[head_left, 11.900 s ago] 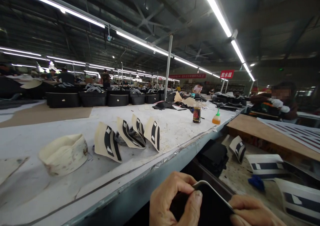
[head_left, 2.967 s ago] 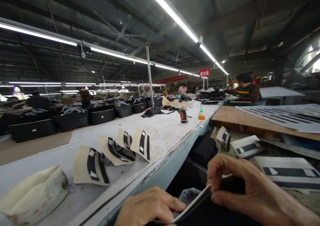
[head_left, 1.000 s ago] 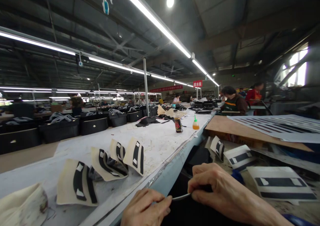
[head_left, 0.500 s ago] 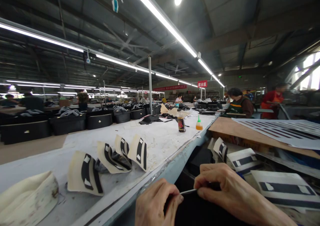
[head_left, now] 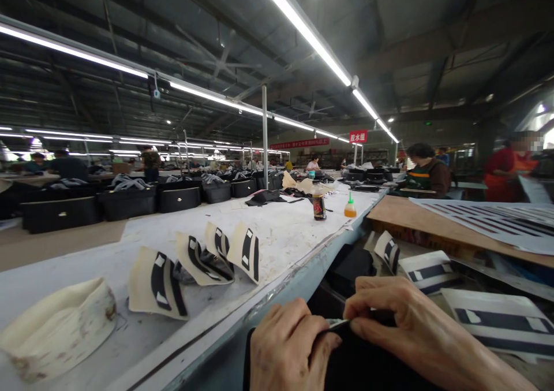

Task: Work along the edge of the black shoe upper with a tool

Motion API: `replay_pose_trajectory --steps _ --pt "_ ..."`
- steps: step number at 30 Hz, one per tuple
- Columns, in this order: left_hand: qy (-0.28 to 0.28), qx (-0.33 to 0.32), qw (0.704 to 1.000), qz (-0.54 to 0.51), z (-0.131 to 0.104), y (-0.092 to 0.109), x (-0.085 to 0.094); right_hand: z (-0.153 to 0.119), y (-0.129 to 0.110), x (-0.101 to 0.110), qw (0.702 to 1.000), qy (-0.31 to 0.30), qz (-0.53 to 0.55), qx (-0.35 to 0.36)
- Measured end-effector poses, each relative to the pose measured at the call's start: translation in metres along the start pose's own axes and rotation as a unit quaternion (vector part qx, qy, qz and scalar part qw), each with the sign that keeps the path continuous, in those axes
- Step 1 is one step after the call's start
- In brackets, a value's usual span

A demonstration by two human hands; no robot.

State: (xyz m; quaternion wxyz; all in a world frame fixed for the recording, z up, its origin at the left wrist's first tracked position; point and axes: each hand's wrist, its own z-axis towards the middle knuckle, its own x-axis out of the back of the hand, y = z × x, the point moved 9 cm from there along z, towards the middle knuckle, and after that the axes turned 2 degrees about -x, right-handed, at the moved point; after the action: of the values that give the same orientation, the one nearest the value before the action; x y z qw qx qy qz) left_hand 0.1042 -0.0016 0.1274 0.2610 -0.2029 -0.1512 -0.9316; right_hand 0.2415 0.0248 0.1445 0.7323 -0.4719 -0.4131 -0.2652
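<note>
Both the left hand [head_left: 288,350] and the right hand [head_left: 404,327] pinch, fingers closed, the pale edge of a flat black leather panel [head_left: 367,365], holding it taut beside the grey conveyor table [head_left: 277,290].

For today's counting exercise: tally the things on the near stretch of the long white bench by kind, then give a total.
Cream pieces with black strips, standing curled: 4
Cream folded band: 1
Dark bottle: 1
Orange squeeze bottle: 1
Total: 7
</note>
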Motion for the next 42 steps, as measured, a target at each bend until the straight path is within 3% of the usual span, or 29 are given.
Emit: replay_pose_trajectory --steps 9,13,17,20,24,33,37,39,42 --pt "-0.015 -0.037 0.998 0.043 0.000 0.007 -0.005 -0.004 -0.008 -0.005 1.000 0.000 0.004 0.015" --pt "-0.039 -0.005 0.999 0.002 0.003 0.001 -0.003 -0.003 -0.007 -0.006 1.000 -0.012 0.015 0.002" --pt "-0.054 0.032 0.996 -0.059 0.008 -0.009 0.015 -0.003 0.002 0.000 0.999 -0.004 0.047 -0.003" --pt "-0.055 0.005 0.998 -0.041 0.010 -0.009 0.032 -0.004 0.005 0.007 0.997 0.014 0.077 0.013" --pt "-0.064 -0.035 0.997 0.012 0.009 -0.003 0.039 -0.006 0.006 0.008 0.997 0.018 0.067 0.026" --pt "-0.075 -0.046 0.995 0.036 0.010 0.002 0.028 -0.009 0.003 0.009 0.997 0.037 0.055 0.041" --pt "-0.093 -0.074 0.990 0.072 0.006 0.012 0.011 -0.006 -0.005 0.003 0.998 0.017 0.047 0.038" --pt "-0.100 -0.038 0.994 0.036 0.005 0.009 0.005 -0.006 -0.007 0.002 0.998 0.033 0.030 0.052" --pt "-0.086 0.045 0.995 -0.030 0.006 -0.001 0.002 -0.012 -0.012 0.011 0.985 0.127 -0.035 0.109"
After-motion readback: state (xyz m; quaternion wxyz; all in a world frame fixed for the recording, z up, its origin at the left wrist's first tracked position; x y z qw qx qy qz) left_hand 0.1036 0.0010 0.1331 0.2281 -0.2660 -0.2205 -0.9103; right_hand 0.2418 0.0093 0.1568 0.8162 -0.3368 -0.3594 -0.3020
